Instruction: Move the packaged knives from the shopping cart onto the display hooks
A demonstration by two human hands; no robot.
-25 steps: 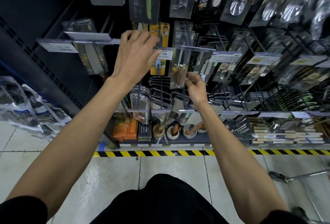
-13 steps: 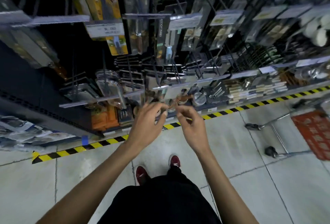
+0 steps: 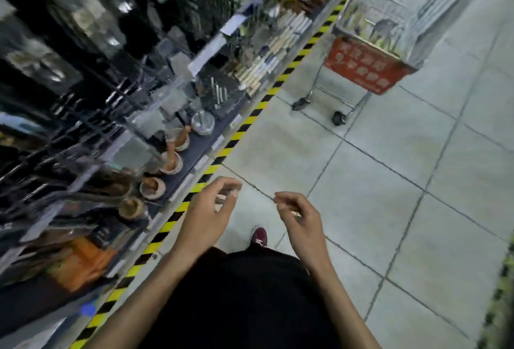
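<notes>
Your left hand [image 3: 207, 211] and right hand [image 3: 301, 216] hung well short of the shopping cart [image 3: 367, 66], each grip loosely curled and empty, free, I judge, to fetch a pack. The packaged knives [image 3: 382, 27], blurred, seemed to lie inside the cart; the display hooks [image 3: 83, 126] stood left of it.

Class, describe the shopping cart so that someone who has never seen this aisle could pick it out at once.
Follow the yellow-and-black floor stripe along the foot of the shelving to its far end. Beside it, on the pale tiles, stands the shopping cart. It alone has wheels, a wire basket and a red panel.
</notes>
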